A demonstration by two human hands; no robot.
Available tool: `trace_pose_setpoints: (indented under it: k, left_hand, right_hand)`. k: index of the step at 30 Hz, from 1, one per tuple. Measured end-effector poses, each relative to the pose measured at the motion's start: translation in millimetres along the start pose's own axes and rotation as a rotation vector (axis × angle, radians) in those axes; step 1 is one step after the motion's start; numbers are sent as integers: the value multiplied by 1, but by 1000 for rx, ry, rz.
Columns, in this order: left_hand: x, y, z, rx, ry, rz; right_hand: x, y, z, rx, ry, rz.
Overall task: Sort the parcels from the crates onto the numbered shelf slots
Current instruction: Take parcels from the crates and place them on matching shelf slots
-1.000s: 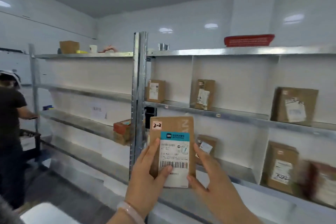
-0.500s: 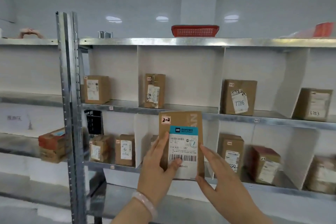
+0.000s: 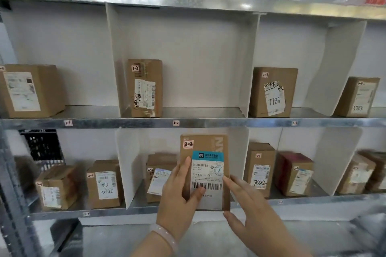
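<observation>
Parcel (image 3: pixel 205 165) (tagged 2-2) upright between hands: left hand (image 3: pixel 179 198) grips its left edge, right hand (image 3: pixel 250 210) open, fingertips touching its right edge.

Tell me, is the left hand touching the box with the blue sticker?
Touching. The head view shows the left hand gripping the box, with its thumb pressed flat on the white label by the barcode and its fingers wrapped along the left edge.

Both hands (image 3: pixel 179 200) on 2-2 parcel (image 3: pixel 205 146)
</observation>
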State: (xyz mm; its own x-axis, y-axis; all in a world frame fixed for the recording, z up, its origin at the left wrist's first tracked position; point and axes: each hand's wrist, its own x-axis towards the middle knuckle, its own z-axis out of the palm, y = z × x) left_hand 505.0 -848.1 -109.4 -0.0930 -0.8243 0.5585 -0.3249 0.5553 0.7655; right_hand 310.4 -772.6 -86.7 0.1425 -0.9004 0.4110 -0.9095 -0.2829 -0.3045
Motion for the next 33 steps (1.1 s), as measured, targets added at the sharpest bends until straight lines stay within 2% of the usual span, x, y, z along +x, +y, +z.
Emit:
trace_pose_setpoints:
  k: [6, 12, 19, 23, 26, 33]
  left_hand:
    - [21, -64, 28, 38, -81, -61]
    - [24, -110, 64, 7, -119, -188]
    - [50, -160, 103, -25, -80, -340]
    - [75, -191, 120, -2, -77, -377]
    - [93, -213, 130, 45, -65, -391]
    - [103, -248, 155, 78, -22, -436]
  right_hand:
    - [20, 29, 48, -103, -108, 61]
    - [31, 64, 95, -42, -173, 178]
    - [64, 105, 136, 7, -276, 174]
    - [83, 130, 151, 116, -304, 179]
    - [98, 145, 161, 157, -247, 149]
    - [116, 177, 188, 187, -245, 76]
